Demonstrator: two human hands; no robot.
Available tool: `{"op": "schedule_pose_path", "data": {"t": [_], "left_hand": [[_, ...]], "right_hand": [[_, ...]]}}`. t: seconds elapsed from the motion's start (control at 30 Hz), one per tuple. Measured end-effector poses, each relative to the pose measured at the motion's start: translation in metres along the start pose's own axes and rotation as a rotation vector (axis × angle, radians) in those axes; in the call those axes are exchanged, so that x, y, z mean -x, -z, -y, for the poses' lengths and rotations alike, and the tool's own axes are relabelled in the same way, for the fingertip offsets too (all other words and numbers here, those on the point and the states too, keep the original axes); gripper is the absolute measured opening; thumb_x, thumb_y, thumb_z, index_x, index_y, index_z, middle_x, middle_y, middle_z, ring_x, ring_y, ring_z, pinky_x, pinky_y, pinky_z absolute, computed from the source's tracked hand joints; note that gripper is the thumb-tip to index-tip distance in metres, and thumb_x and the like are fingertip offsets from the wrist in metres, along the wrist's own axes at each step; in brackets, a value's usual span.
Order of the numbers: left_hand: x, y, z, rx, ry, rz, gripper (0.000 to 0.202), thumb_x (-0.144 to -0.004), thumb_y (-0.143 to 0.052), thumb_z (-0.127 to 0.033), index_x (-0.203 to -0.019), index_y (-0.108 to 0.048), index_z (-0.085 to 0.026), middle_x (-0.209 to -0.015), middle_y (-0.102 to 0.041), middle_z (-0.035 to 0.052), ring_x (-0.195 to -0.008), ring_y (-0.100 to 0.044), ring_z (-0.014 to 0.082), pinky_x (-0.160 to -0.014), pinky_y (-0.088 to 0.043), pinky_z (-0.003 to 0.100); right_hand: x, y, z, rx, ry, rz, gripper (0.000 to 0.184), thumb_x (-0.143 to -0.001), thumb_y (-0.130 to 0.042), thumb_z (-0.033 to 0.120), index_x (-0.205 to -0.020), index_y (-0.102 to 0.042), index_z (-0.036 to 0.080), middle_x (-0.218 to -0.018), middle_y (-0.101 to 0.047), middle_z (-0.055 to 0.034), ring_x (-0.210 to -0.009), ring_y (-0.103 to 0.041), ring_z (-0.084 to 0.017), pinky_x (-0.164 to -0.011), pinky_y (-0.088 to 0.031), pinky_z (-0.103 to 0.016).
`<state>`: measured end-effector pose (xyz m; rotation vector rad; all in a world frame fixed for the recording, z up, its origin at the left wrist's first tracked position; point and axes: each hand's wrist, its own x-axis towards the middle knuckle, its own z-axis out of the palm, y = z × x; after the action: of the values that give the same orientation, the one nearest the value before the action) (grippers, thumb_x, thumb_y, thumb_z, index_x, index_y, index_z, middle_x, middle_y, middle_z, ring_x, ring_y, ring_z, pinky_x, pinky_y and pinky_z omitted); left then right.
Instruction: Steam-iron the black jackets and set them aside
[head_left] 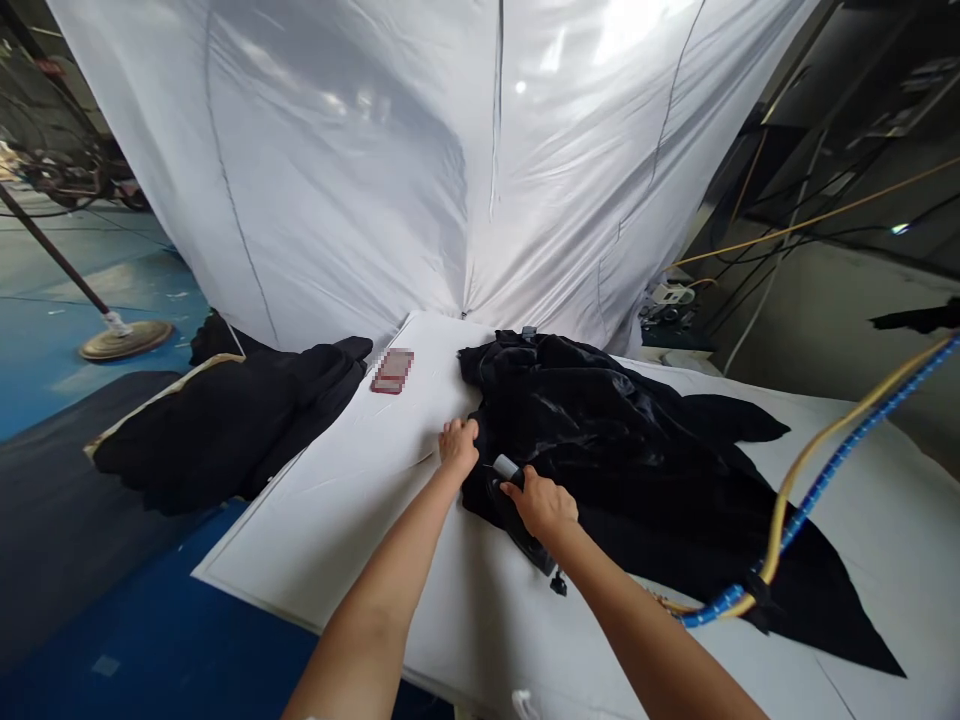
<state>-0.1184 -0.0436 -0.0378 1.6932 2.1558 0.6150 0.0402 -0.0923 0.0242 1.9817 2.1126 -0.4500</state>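
A black garment [585, 410] with a slight sheen lies bunched and spread over the white tabletop [360, 520]. My left hand [459, 446] is closed on its left edge, and the fingertips are partly lost in the dark cloth. Just to the right, my right hand [546, 502] wraps round the handle of a dark steam iron [526, 540] with a grey front end. The iron rests at the garment's near left side; black on black, its soleplate cannot be made out. A blue and yellow hose [795, 520] runs behind my right forearm and rises to the right.
A reddish pixelated rectangular item [393, 371] lies on the table's left part. More black fabric [225, 420] is heaped beyond the left edge. White sheeting [337, 200] hangs behind the table. A pole on a round base [126, 340] stands on the blue floor.
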Motion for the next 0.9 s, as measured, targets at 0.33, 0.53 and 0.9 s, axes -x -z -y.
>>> {"op": "schedule_pose_path", "data": {"t": [0.33,0.53,0.9], "left_hand": [[-0.051,-0.003,-0.025,-0.181,-0.442,0.412,0.049,-0.069,-0.048,-0.003,-0.103,-0.06,-0.036,-0.116,-0.054,0.0022,-0.112,-0.039,0.0238,-0.097,-0.022,0.051],[-0.063,-0.006,-0.013,-0.138,-0.408,0.362,0.041,-0.072,-0.047,-0.005,-0.099,-0.06,-0.033,-0.118,-0.049,0.0012,-0.112,-0.039,0.0217,-0.094,-0.03,0.041],[-0.061,-0.024,0.024,0.326,0.161,0.011,0.028,-0.062,-0.057,-0.004,-0.081,-0.046,-0.021,-0.065,-0.049,-0.0067,-0.065,-0.05,0.0092,-0.063,-0.036,0.019]], "right_hand": [[-0.001,0.003,0.002,-0.072,-0.097,0.057,0.047,-0.077,-0.039,0.058,-0.107,-0.051,0.024,-0.098,-0.064,-0.01,-0.091,-0.06,-0.03,-0.071,-0.045,-0.039],[-0.008,-0.001,0.006,-0.076,-0.109,0.029,0.045,-0.077,-0.039,0.059,-0.097,-0.053,0.021,-0.091,-0.066,-0.0103,-0.092,-0.06,-0.03,-0.073,-0.044,-0.04],[-0.036,0.005,0.022,-0.15,-0.154,0.001,0.051,-0.077,-0.039,0.061,-0.1,-0.055,0.018,-0.1,-0.063,-0.0155,-0.097,-0.058,-0.031,-0.077,-0.044,-0.04]]}}
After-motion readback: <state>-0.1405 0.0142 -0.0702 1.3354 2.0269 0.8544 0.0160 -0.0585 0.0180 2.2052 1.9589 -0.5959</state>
